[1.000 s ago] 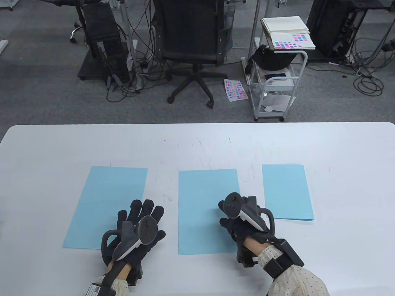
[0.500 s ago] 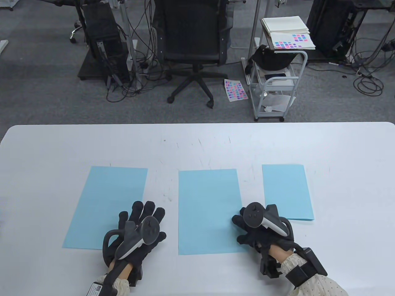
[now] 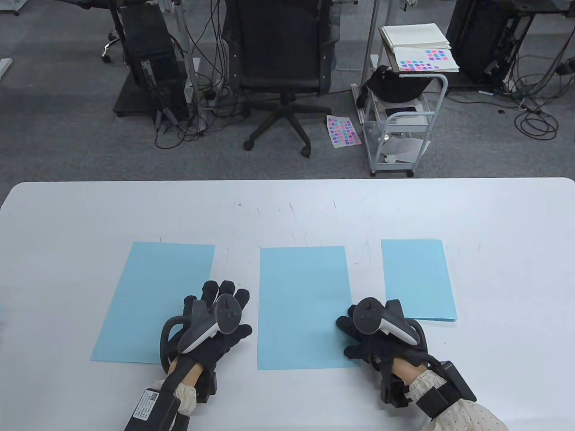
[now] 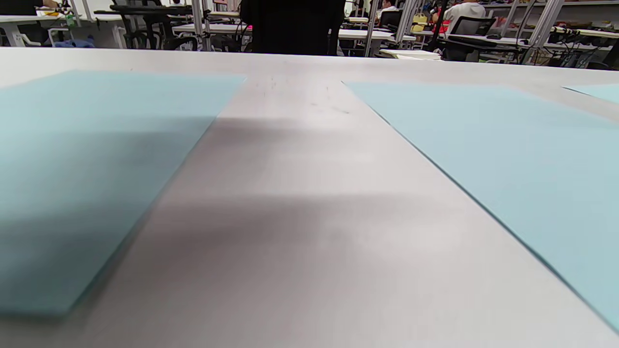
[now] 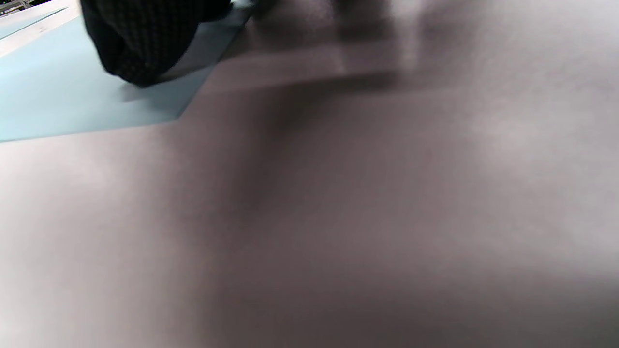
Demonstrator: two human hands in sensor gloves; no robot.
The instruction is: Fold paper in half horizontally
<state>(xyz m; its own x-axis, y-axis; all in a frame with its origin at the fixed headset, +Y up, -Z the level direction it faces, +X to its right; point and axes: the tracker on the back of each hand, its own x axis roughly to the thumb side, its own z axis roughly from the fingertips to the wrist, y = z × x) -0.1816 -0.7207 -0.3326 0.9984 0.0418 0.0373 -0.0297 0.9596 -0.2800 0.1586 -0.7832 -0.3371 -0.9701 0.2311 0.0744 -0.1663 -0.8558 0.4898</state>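
Our right hand fingers press the middle sheet corner, gripping nothing; the left hand lies open. The sheet may skid on the worktop, skewing our fold.

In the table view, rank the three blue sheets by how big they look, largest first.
1. Left blue sheet, partly under the left hand.
2. Middle blue sheet, close to the left one; the ranking is unsure.
3. Right blue sheet, clearly smallest.
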